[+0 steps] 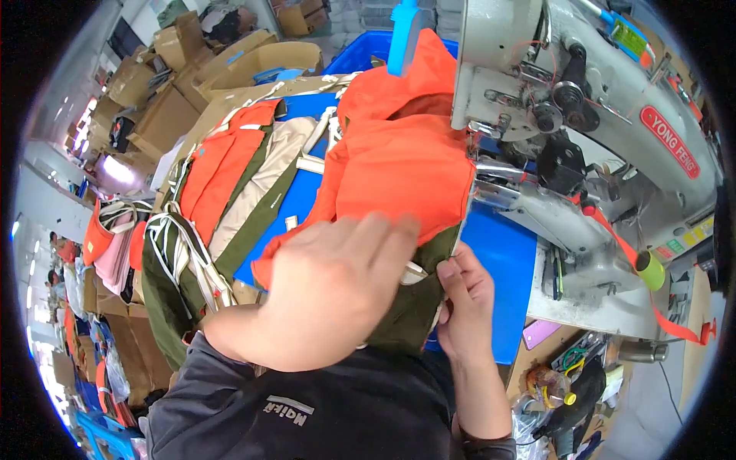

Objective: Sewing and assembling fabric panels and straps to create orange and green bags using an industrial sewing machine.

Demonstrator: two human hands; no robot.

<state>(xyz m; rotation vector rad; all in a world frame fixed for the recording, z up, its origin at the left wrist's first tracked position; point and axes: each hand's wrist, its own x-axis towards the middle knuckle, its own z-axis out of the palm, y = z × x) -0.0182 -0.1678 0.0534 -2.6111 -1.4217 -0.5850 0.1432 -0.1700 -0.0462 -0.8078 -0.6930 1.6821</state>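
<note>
An orange and olive-green fabric piece lies under the sewing machine head, its right edge running past the metal needle area. My left hand is over the lower orange part, fingers bent toward the machine and smeared at the tips, so their grip is unclear. My right hand is lower on the right, closed with thumb and fingers pinching the green part's light-trimmed edge. Part of the fabric is hidden behind my left hand.
Folded orange, green and cream pieces with straps lie on the blue board at left. A blue crate and cardboard boxes stand behind. An orange strap with a yellow-green spool, a bottle and tools sit at right.
</note>
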